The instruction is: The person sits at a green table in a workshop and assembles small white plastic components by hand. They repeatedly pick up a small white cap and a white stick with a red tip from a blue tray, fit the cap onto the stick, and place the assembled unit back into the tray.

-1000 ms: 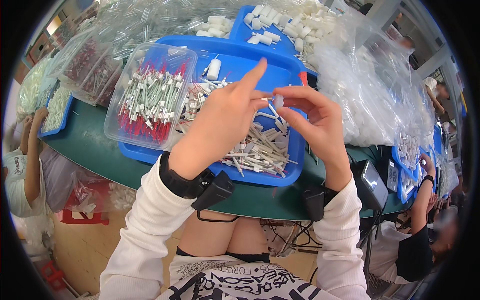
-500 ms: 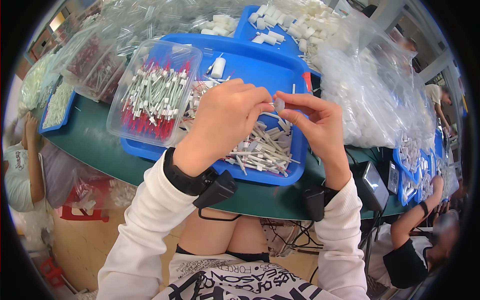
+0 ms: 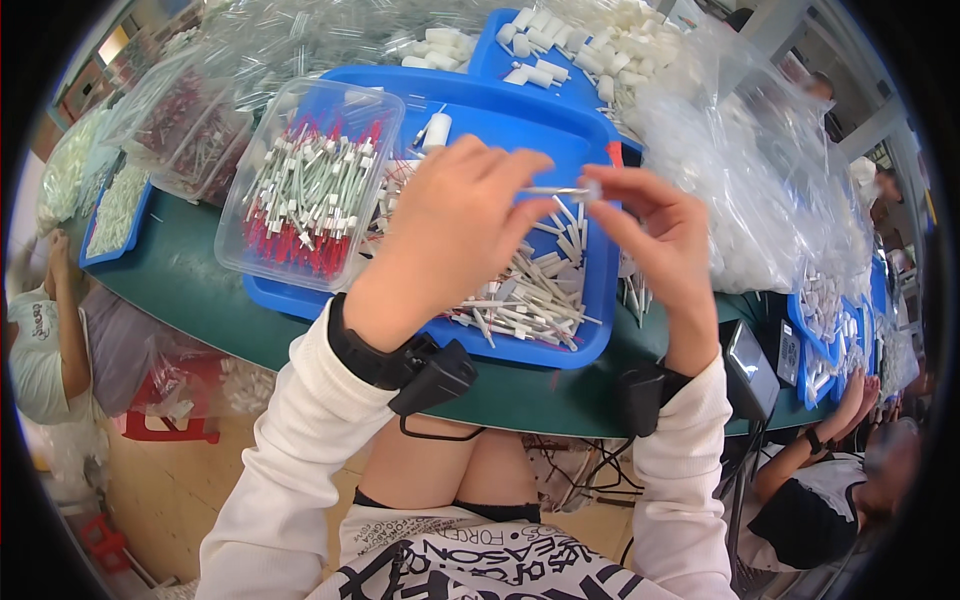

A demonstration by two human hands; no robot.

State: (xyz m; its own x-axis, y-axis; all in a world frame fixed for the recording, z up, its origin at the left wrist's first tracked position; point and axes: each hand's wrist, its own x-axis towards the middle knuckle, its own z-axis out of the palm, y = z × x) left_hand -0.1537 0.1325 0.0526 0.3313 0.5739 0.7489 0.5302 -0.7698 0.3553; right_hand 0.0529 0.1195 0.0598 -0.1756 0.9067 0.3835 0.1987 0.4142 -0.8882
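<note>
My right hand (image 3: pixel 665 235) pinches a small translucent white piece (image 3: pixel 590 190) between thumb and fingertips. From that piece a thin white stick (image 3: pixel 556 190) points left, toward my other hand. My left hand (image 3: pixel 450 220) has its thumb and forefinger parted above and below the stick's left end, with a gap showing around it; its lower fingers are hidden. Both hands are over a blue tray (image 3: pixel 600 325), where a heap of thin white sticks (image 3: pixel 525 300) lies. Left of the heap, a clear plastic box (image 3: pixel 232 225) holds pale sticks with red wires (image 3: pixel 310 195).
White cylinders (image 3: pixel 590 50) lie in another blue tray at the back. Clear plastic bags (image 3: pixel 740 170) bulge on the right, near a small dark device (image 3: pixel 750 370). A co-worker's hands (image 3: pixel 850 410) are at far right; another person's arm (image 3: pixel 65 320) shows at far left.
My right hand has moved right with the translucent piece, and the stick now shows between my hands. My left thumb and forefinger have parted. The right co-worker's hands have shifted.
</note>
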